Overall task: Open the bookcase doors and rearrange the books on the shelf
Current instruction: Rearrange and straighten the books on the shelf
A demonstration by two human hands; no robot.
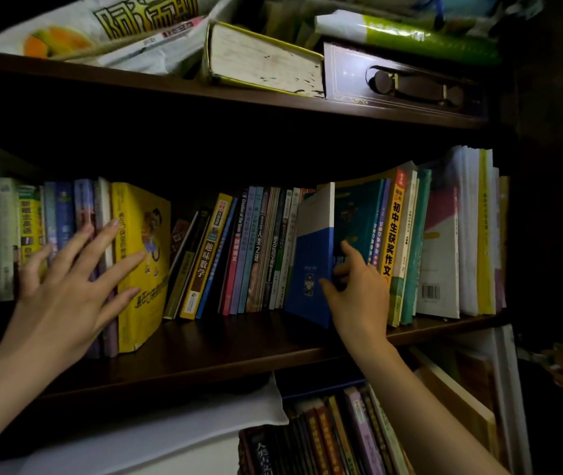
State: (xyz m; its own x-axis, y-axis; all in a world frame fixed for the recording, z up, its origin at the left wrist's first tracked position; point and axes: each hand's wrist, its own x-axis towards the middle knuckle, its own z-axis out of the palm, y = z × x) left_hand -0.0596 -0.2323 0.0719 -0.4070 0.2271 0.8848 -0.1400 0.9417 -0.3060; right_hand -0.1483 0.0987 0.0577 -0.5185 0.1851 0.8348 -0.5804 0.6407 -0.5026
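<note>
A dark wooden bookcase (225, 354) stands open in dim light, both hands up at its middle shelf.

Nearest, on the lower shelf, a white sheet (157, 437) lies at left beside a row of dark book spines (324, 437). On the middle shelf, the left hand (67, 286) is spread flat, fingers straight, pressing against the spines of the left group of books and the yellow book (143, 255) at its right end. To the right, past a gap with leaning books (204, 255), the right hand (355, 293) pinches the blue-and-white book (311, 255), thumb on its cover, fingers curled behind its edge; it stands tilted, pulled forward of the row, just left of the teal book (359, 214). Farther up, the top shelf holds a thick book lying flat (266, 63) and a dark case with a handle (407, 80).
</note>
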